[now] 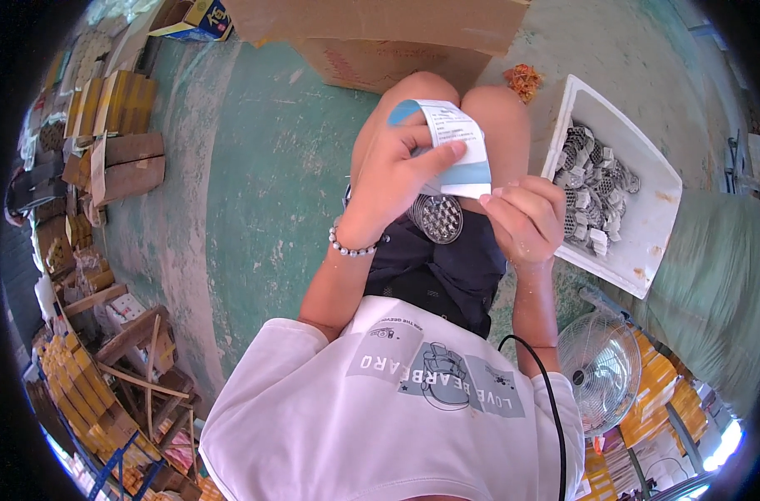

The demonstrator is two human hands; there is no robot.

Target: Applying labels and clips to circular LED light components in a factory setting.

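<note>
My left hand is closed around a curled blue-and-white printed paper label, its thumb pressed on the printed face. At the label's lower corner, the fingertips of my right hand pinch the white edge. Below the label, a round dark piece with a silvery honeycomb-like pattern rests at my lap, partly hidden by the left hand and the label. To the right stands a white foam box holding several dark perforated pieces with white paper on them.
A large open cardboard box stands just beyond my knees. An orange-red tangle lies on the green floor. Taped cartons and wooden slats line the left. A fan stands at the lower right, beside a black cable.
</note>
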